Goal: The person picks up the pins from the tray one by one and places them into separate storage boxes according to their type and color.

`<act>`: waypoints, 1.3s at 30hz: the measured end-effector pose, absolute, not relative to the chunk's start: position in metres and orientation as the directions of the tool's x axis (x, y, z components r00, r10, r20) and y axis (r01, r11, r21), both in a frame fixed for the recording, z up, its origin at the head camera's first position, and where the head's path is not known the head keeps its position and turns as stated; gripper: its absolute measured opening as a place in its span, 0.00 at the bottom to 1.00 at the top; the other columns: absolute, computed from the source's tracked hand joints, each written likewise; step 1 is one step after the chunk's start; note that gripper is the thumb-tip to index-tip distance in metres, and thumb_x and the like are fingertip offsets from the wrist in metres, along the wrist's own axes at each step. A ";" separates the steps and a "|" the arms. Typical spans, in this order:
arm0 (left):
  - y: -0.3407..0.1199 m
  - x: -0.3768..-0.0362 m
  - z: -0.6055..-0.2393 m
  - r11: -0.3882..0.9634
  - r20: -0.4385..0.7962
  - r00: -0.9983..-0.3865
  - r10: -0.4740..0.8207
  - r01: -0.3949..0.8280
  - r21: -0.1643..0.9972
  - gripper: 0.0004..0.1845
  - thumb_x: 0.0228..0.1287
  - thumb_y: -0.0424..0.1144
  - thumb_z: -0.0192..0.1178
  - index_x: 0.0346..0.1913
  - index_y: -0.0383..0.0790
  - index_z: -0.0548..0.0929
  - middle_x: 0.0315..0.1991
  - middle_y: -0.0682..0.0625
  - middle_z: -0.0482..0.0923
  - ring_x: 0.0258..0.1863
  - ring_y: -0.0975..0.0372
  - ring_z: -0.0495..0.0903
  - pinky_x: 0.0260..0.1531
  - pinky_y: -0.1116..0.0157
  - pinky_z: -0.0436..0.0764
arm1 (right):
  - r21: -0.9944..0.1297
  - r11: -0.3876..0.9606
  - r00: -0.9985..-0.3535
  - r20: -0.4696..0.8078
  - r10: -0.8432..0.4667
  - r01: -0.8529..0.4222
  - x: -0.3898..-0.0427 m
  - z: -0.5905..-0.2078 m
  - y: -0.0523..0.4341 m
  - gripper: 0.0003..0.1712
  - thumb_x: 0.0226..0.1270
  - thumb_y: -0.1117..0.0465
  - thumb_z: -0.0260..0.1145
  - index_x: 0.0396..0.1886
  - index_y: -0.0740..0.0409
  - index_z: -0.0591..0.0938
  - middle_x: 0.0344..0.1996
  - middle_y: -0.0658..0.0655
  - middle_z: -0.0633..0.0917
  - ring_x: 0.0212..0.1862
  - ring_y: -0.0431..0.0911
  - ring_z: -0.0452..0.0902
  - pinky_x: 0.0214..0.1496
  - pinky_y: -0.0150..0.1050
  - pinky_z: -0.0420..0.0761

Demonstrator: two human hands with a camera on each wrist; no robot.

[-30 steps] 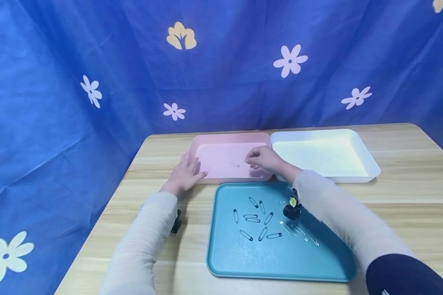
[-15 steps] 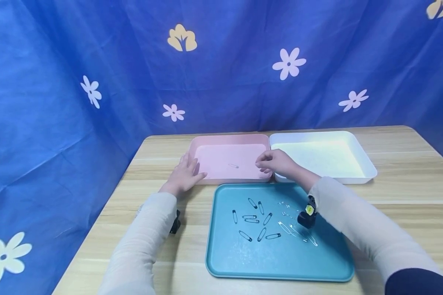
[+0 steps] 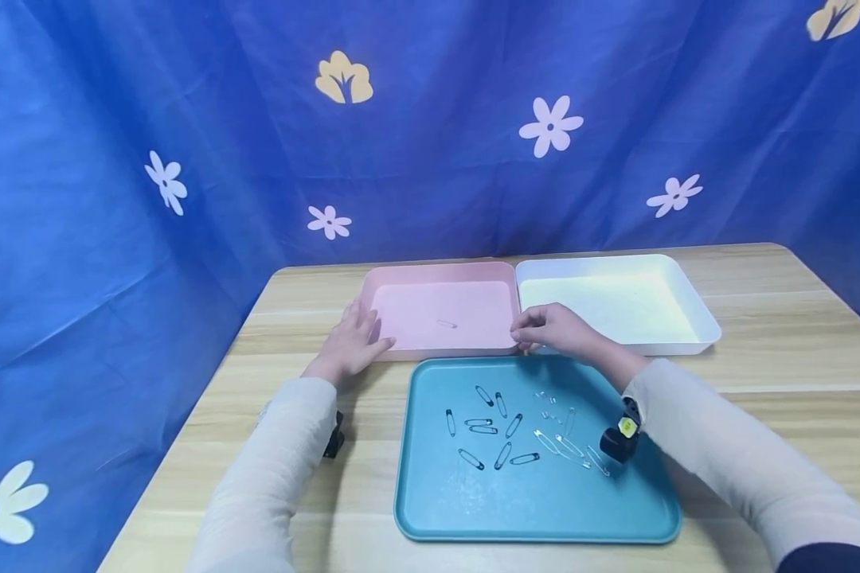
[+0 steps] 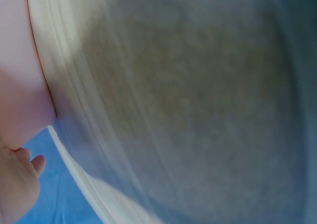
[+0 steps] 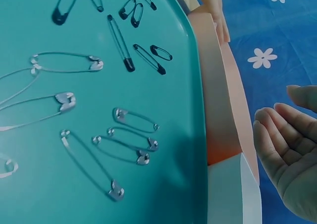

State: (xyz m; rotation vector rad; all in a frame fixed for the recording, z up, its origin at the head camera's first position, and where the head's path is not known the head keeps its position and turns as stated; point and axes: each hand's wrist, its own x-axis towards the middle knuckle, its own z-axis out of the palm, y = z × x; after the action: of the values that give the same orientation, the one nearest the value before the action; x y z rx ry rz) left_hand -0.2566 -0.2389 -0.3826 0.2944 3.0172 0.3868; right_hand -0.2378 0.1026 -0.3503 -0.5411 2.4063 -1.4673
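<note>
The left hand (image 3: pixel 349 344) lies flat on the surface (image 3: pixel 774 374) with straight fingers against the near-left corner of the pink tray (image 3: pixel 505 270) — placed, it seems, to steady that tray. It holds nothing.

The right hand (image 3: pixel 555 330) hovers over the seam where the pink tray, the white tray (image 3: pixel 688 294) and the teal tray (image 3: pixel 530 509) meet. In the right wrist view its fingers (image 5: pixel 277 140) are loosely curved and apart, palm bare — an empty, relaxed grip.

One small pin (image 3: pixel 447 324) lies alone on the pink tray's floor, well apart from both hands. The white tray shows nothing in it.

The rest of the pins lie loose on the teal tray, nearest the person: dark pins (image 3: pixel 483 426) clustered to the left, silver pins (image 3: pixel 562 442) to the right, below the right hand and near that wrist. The lone pin looks silver, though it is too small to be sure. The two back trays sit side by side, touching, just behind the teal one — all within easy reach.
</note>
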 end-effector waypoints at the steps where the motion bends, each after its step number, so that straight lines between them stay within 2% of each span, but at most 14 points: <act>1: -0.239 -0.256 -0.382 0.950 -0.058 -0.978 0.202 0.181 0.254 0.40 0.58 0.61 0.41 0.65 0.35 0.51 0.65 0.35 0.30 0.63 0.45 0.33 0.57 0.45 0.45 | -0.894 0.411 -0.890 -0.034 -0.454 -0.176 -0.236 -0.350 0.104 0.13 0.57 0.61 0.59 0.36 0.68 0.77 0.29 0.62 0.80 0.32 0.52 0.75 0.38 0.42 0.76; 5: -0.241 -0.255 -0.382 0.950 -0.055 -0.977 0.207 0.187 0.251 0.41 0.58 0.62 0.41 0.65 0.35 0.50 0.65 0.34 0.30 0.63 0.44 0.33 0.56 0.45 0.45 | -0.898 0.401 -0.878 -0.037 -0.477 -0.180 -0.231 -0.349 0.109 0.14 0.57 0.62 0.59 0.38 0.70 0.77 0.29 0.64 0.80 0.31 0.49 0.74 0.38 0.42 0.76; 10: -0.240 -0.254 -0.382 0.948 -0.050 -0.977 0.205 0.186 0.258 0.40 0.58 0.61 0.42 0.65 0.35 0.51 0.65 0.34 0.30 0.63 0.44 0.34 0.56 0.45 0.45 | -0.898 0.404 -0.865 -0.055 -0.499 -0.176 -0.224 -0.351 0.119 0.15 0.57 0.62 0.59 0.39 0.71 0.76 0.31 0.67 0.79 0.33 0.53 0.75 0.39 0.45 0.76; 20: -0.243 -0.252 -0.382 0.951 -0.048 -0.978 0.203 0.186 0.247 0.41 0.57 0.63 0.40 0.65 0.35 0.51 0.65 0.35 0.29 0.63 0.44 0.34 0.57 0.46 0.45 | -0.884 0.425 -0.851 -0.061 -0.521 -0.197 -0.212 -0.356 0.138 0.17 0.55 0.61 0.61 0.39 0.71 0.76 0.23 0.55 0.78 0.29 0.46 0.73 0.38 0.39 0.75; 29: -0.241 -0.252 -0.379 0.947 -0.051 -0.977 0.209 0.189 0.261 0.40 0.58 0.60 0.42 0.65 0.35 0.51 0.65 0.34 0.30 0.62 0.43 0.33 0.56 0.45 0.45 | -0.890 0.413 -0.832 -0.075 -0.550 -0.194 -0.204 -0.365 0.155 0.16 0.57 0.63 0.59 0.38 0.74 0.75 0.25 0.58 0.79 0.30 0.47 0.74 0.36 0.40 0.76; 33: -0.239 -0.252 -0.379 0.947 -0.049 -0.976 0.211 0.192 0.258 0.40 0.57 0.60 0.42 0.65 0.35 0.51 0.65 0.34 0.30 0.62 0.43 0.34 0.56 0.45 0.45 | -0.876 0.447 -0.838 -0.100 -0.537 -0.183 -0.202 -0.368 0.163 0.15 0.56 0.62 0.60 0.37 0.72 0.77 0.23 0.56 0.78 0.29 0.47 0.73 0.36 0.41 0.75; 39: -0.238 -0.252 -0.379 0.948 -0.053 -0.976 0.210 0.190 0.256 0.40 0.58 0.60 0.42 0.65 0.34 0.50 0.64 0.34 0.30 0.62 0.43 0.33 0.56 0.45 0.45 | -0.855 0.484 -0.841 -0.116 -0.528 -0.187 -0.200 -0.374 0.171 0.14 0.54 0.62 0.61 0.36 0.69 0.78 0.28 0.57 0.81 0.30 0.46 0.74 0.34 0.41 0.75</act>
State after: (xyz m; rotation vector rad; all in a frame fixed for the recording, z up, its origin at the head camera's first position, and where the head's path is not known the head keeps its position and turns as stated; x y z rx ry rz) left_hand -0.2519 -0.2383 -0.3791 0.3115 3.0218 0.3859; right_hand -0.1998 0.1710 -0.3735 -0.5986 2.3706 -1.2995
